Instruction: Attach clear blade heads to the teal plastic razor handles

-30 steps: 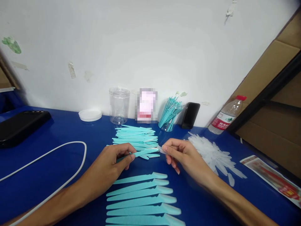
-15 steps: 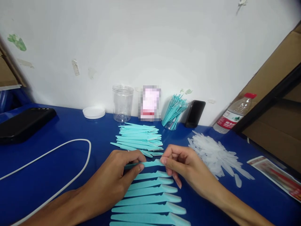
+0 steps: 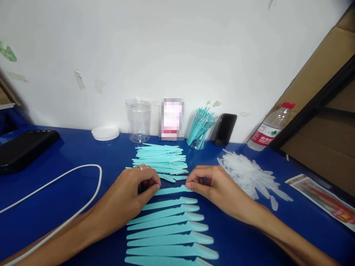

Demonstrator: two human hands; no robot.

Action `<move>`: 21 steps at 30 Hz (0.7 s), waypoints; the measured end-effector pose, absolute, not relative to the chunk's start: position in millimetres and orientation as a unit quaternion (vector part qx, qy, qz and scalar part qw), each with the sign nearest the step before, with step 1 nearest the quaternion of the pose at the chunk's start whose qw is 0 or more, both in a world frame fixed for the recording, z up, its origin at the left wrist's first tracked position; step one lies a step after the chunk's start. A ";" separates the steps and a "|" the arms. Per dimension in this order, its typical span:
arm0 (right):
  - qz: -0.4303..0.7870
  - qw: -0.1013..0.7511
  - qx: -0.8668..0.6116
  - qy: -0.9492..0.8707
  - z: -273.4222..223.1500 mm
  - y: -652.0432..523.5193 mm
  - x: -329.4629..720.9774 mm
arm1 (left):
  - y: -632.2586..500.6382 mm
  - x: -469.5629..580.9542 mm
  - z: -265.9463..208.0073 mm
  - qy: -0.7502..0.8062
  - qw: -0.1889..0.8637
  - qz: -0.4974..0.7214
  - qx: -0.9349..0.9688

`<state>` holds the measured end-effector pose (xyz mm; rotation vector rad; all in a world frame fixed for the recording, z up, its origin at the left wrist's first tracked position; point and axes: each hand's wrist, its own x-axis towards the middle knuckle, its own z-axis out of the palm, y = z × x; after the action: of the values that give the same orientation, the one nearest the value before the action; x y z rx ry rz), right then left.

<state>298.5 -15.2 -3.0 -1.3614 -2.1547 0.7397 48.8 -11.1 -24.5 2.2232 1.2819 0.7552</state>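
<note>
A turquoise eyebrow razor (image 3: 171, 190) lies crosswise between my hands. My left hand (image 3: 133, 192), a ring on one finger, is closed at its handle side, thumb and forefinger together; the handle's end is hidden behind the hand. My right hand (image 3: 212, 181) pinches the blade end, and its fingertips cover the blade. Toward me, several more eyebrow razors (image 3: 166, 232) lie spaced in a column, blade ends to the right. Beyond my hands is a loose heap of similar razors (image 3: 159, 157). Right of my right hand spreads a pile of whitish translucent plastic covers (image 3: 249, 175).
Along the wall stand a clear jar (image 3: 138, 122), a blurred-out upright screen (image 3: 171, 120), a jar of thin turquoise sticks (image 3: 201, 129), a dark phone (image 3: 226, 129) and a water bottle (image 3: 270, 129). A white lid (image 3: 105, 133), black power bank (image 3: 26, 149) and white cable (image 3: 94, 192) are left.
My left hand has slid left along the razor's handle, so more of it shows. My right hand stays at the blade end. The view has shifted slightly.
</note>
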 end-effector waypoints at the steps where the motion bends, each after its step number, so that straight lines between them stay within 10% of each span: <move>1: 0.270 0.239 -0.495 -0.790 -2.7 -15.5 299.3 | -10.6 47.8 -24.3 0.467 0.221 0.277 0.810; 15: 0.005 0.377 -0.605 -0.701 36.2 10.1 350.4 | 13.0 28.6 -40.6 0.451 0.028 0.242 0.859; 21: -0.025 0.070 -0.685 -0.724 36.9 17.9 378.4 | 17.3 30.5 -37.5 0.449 0.008 0.251 0.857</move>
<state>378.4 17.9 36.9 -2.0617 -2.1795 -0.0750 30.5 17.3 -37.5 2.6790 1.4041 0.7847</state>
